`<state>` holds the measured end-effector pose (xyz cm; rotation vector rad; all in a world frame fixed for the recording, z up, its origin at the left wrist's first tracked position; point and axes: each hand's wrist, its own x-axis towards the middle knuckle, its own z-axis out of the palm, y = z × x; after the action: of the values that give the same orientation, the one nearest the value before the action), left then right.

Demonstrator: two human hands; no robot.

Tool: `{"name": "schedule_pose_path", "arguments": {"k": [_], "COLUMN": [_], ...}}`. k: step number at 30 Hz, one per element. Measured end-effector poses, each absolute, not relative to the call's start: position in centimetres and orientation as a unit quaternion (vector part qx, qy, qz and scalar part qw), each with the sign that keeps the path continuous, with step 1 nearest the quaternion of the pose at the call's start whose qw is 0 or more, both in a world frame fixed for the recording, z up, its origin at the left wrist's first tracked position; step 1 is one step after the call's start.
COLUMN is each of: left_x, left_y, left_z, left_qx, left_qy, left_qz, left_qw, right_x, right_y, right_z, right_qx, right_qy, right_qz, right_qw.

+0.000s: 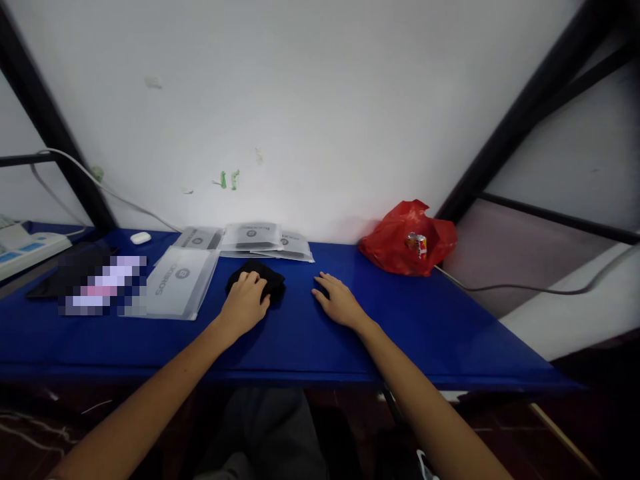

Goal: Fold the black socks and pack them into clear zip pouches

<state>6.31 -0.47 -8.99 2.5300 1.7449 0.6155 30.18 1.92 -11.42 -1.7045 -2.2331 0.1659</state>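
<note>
In the head view, my left hand (247, 301) lies over a bunched black cloth-like item (273, 283), fingers curled down onto it. Its exact kind is unclear, since the hand covers much of it. My right hand (340, 301) rests palm down on the blue tabletop (300, 333), fingers apart and holding nothing. Left of the black item lies a frosted zip pouch (187, 283) with printed lettering. Behind it, several similar pouches (253, 235) are stacked against the wall.
A red plastic bag (400, 233) with a small colourful packet (417, 245) stands at the back right. On the left are a white earbud case (141, 237), a blurred-out phone-like object (107, 283) and a power strip (35, 253). Black metal posts (500, 133) frame the table.
</note>
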Motion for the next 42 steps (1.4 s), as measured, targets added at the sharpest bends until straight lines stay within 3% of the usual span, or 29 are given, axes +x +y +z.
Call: {"name": "schedule_pose_path", "arguments": {"k": [3, 6, 13, 17, 19, 23, 30, 36, 42], "left_x": [6.9, 7.5, 5.5, 2.2, 1.3, 1.4, 2.5, 1.9, 1.1], "left_y": [-0.9, -1.5, -1.1, 0.0, -0.1, -1.2, -1.4, -1.7, -2.2], "left_z": [-9.0, -8.5, -5.6, -5.6, -6.5, -8.9, -9.9, -7.9, -7.5], "left_qx": [0.791, 0.784, 0.696, 0.607, 0.622, 0.722, 0.755, 0.709, 0.668], "left_qy": [0.591, 0.600, 0.596, 0.656, 0.655, 0.627, 0.621, 0.648, 0.684], "left_qz": [0.153, 0.156, 0.361, 0.442, 0.428, 0.288, 0.212, 0.272, 0.287], "left_qw": [-0.049, -0.031, 0.178, 0.079, 0.025, 0.047, 0.010, 0.068, -0.058], "right_x": [30.2, 30.1, 29.9, 30.0, 29.8, 27.6, 23.5, 27.0, 30.2], "right_y": [2.0, 1.9, 1.7, 1.9, 1.8, -0.3, -4.5, -2.6, -1.2], "right_z": [-11.6, -11.7, -11.4, -11.1, -10.7, -9.4, -9.1, -8.9, -7.8], "right_qx": [-0.598, -0.598, -0.589, -0.585, -0.577, -0.509, -0.458, -0.567, -0.666], "right_qy": [-0.781, -0.780, -0.780, -0.771, -0.760, -0.770, -0.863, -0.812, -0.732], "right_qz": [0.055, 0.054, 0.052, 0.047, 0.035, 0.017, 0.067, 0.018, -0.066], "right_qw": [0.169, 0.177, 0.203, 0.246, 0.298, 0.383, 0.203, 0.140, 0.124]}}
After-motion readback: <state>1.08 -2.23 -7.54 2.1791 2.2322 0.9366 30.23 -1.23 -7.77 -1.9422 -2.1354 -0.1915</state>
